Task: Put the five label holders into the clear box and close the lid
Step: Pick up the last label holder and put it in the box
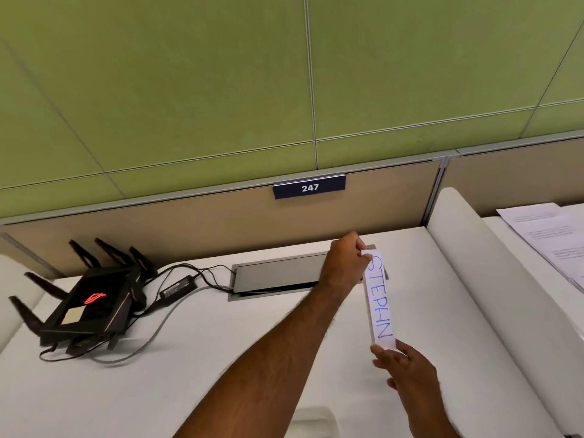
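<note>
Right hand (407, 371) pinches the near end of a long, flat white label holder (379, 298); left hand (346, 259) pinches its far end above the smooth white desk (221, 343).

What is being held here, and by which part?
A label holder reading STEPHN, pinched at both ends: left hand at the far end, right hand at the near end.

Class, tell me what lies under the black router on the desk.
Under the router, grey and black cables loop out across the white desk. Where they plug in, and anything beneath its middle, is hidden by the body.
</note>
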Demonstrator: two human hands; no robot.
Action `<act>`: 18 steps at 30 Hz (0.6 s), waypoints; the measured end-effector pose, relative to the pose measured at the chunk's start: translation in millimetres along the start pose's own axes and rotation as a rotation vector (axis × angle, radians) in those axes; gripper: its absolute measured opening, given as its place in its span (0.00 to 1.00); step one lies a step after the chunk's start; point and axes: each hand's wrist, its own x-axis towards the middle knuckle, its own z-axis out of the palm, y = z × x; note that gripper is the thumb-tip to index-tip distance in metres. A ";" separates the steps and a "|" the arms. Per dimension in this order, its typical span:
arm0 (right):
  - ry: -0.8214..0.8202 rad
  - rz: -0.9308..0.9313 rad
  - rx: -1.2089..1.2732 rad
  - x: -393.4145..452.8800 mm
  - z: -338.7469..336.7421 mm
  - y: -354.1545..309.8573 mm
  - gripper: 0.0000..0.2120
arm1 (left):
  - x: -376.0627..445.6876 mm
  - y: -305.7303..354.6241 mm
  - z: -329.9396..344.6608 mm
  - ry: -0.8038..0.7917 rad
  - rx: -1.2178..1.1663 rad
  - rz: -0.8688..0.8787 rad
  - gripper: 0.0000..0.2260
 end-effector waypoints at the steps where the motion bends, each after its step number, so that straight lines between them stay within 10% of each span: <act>1: -0.010 -0.010 -0.005 -4.6 0.8 -0.9 0.24 | -5.3 -2.0 -8.0 0.005 -0.012 -0.008 0.09; 18: -0.152 -0.131 -0.163 -61.7 16.5 -7.2 0.20 | -101.9 -92.4 -115.8 0.109 -0.271 -0.102 0.13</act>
